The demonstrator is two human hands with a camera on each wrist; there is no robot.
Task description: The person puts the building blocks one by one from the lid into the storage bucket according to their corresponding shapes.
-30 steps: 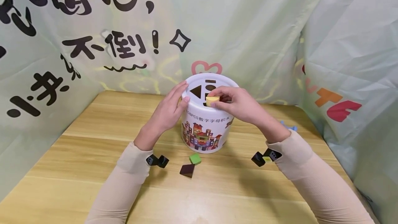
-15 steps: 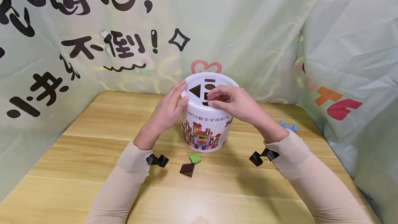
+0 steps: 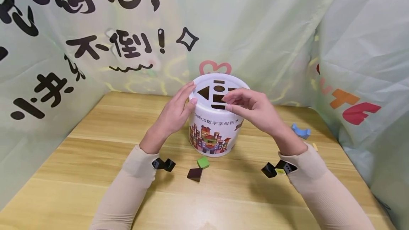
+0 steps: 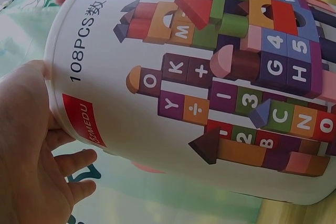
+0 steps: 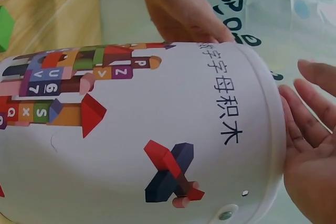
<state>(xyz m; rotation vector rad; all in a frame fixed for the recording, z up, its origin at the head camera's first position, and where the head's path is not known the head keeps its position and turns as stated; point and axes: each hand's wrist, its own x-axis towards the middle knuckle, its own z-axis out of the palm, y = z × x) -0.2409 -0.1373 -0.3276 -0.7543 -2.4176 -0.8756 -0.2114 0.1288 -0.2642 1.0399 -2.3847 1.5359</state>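
A white bucket (image 3: pixel 216 118) printed with coloured toy blocks stands upright on the table. Its lid (image 3: pixel 204 82) has triangular, round and rectangular holes. At the lid's left edge rests my left hand (image 3: pixel 174 113), its fingers fairly straight and the thumb against the rim; in the left wrist view two fingers stick out free of the bucket. My right hand (image 3: pixel 258 111) hovers at the lid's right side, fingers loosely bent with a gap to the thumb and nothing between them. In front of the bucket lie a green block (image 3: pixel 202 162) and a dark brown triangular block (image 3: pixel 194 175).
A blue arch-shaped block (image 3: pixel 300 131) lies on the wooden table (image 3: pixel 96 166) to the right, beside a small yellow piece (image 3: pixel 315 147) partly behind the right forearm. Printed fabric (image 3: pixel 271 27) hangs behind and along both sides.
The yellow block pinched in my right hand over the lid has gone from sight. That hand has drawn slightly right and its fingers have parted. My left hand stays on the bucket.
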